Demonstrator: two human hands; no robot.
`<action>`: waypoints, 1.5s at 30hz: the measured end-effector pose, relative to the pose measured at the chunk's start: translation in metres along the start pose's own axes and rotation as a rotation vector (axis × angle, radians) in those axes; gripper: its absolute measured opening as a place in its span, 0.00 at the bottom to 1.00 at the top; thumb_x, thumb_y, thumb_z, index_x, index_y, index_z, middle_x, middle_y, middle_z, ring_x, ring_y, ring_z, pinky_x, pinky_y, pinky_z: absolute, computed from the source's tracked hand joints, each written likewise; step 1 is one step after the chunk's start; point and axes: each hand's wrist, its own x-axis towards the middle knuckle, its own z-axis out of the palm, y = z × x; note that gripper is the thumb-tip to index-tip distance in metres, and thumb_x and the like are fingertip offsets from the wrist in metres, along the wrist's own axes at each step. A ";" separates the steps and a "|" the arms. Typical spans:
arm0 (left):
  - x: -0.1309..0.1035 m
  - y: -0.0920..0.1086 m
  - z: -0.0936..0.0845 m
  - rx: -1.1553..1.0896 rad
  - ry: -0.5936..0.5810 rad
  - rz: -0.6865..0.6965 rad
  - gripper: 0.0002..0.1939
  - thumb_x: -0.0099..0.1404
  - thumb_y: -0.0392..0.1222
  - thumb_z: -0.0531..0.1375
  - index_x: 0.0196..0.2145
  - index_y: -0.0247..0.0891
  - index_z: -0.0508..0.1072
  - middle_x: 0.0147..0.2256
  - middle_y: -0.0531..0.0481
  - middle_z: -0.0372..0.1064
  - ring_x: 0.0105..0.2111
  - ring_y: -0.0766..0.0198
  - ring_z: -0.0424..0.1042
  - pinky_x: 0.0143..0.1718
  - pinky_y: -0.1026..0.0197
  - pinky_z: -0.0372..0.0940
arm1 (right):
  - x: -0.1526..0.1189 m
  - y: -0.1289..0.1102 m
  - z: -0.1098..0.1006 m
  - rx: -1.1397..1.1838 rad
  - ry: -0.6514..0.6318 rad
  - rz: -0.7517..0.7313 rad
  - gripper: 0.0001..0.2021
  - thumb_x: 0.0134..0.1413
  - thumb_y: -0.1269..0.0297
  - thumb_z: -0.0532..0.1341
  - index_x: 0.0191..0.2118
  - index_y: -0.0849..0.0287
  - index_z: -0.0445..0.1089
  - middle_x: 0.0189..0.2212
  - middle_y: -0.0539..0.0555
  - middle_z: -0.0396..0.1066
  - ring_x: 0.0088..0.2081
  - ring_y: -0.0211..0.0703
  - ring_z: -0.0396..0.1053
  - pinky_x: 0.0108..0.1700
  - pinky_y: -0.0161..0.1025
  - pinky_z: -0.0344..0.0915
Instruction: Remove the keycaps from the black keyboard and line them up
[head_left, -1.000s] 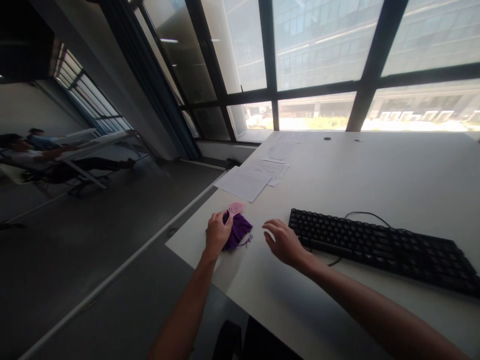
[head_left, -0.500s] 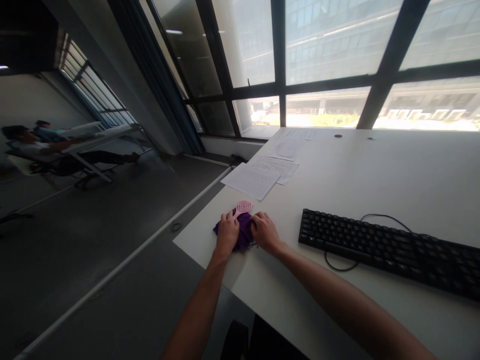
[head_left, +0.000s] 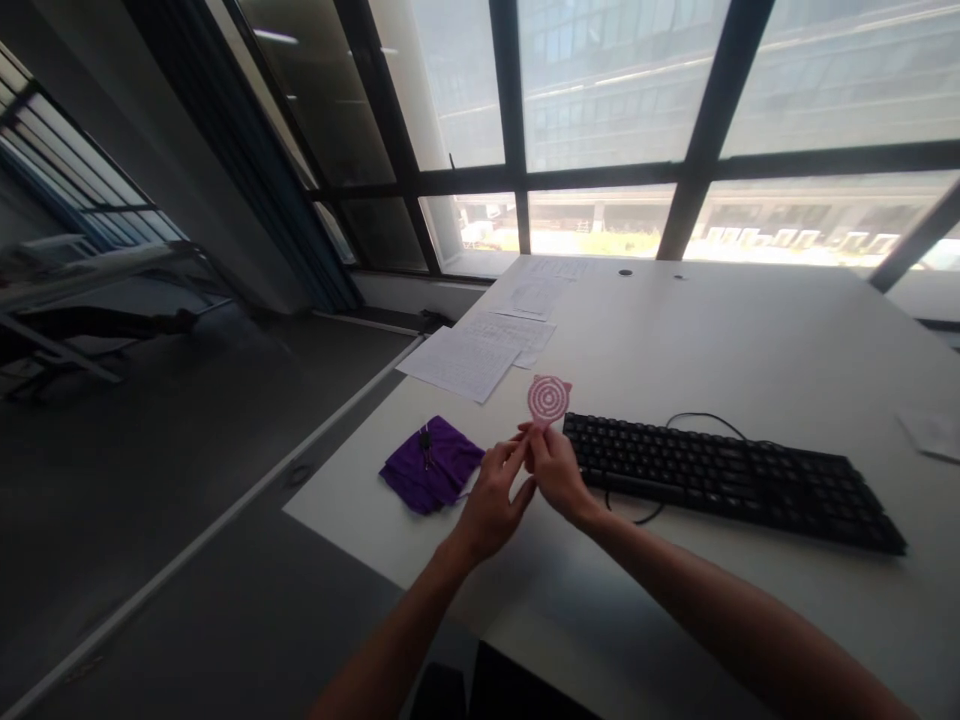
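Note:
My right hand (head_left: 556, 468) is closed around the handle of a pink hairbrush (head_left: 549, 399), its round head patterned with rings and topped by two small ear-like points. The brush is raised just above the desk, head pointing away from me. My left hand (head_left: 491, 505) reaches in from the left with its fingers stretched out and the thumb apart. Its fingertips meet the handle beside my right fingers; the handle itself is mostly hidden. To the left of my hands, a purple drawstring pouch (head_left: 442, 462) lies flat on the desk, with a dark cord lock on top.
A black keyboard (head_left: 720, 480) with its cable lies right of my hands on the white desk (head_left: 750, 340). Sheets of paper (head_left: 457, 362) spread along the left edge. A pale flat object (head_left: 934, 432) is at far right. Windows stand behind the desk.
The hairbrush has been lifted off the pouch and moved right. Both hands have left the pouch, which now lies on its own. My view has turned to the right.

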 end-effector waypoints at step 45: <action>0.125 -0.058 0.051 -0.217 -0.536 0.214 0.78 0.41 0.58 0.75 0.70 0.41 0.22 0.69 0.30 0.38 0.67 0.39 0.46 0.65 0.40 0.48 | -0.020 -0.014 -0.141 -1.329 -0.270 -0.415 0.25 0.63 0.76 0.54 0.63 0.51 0.62 0.36 0.54 0.66 0.35 0.41 0.61 0.37 0.36 0.56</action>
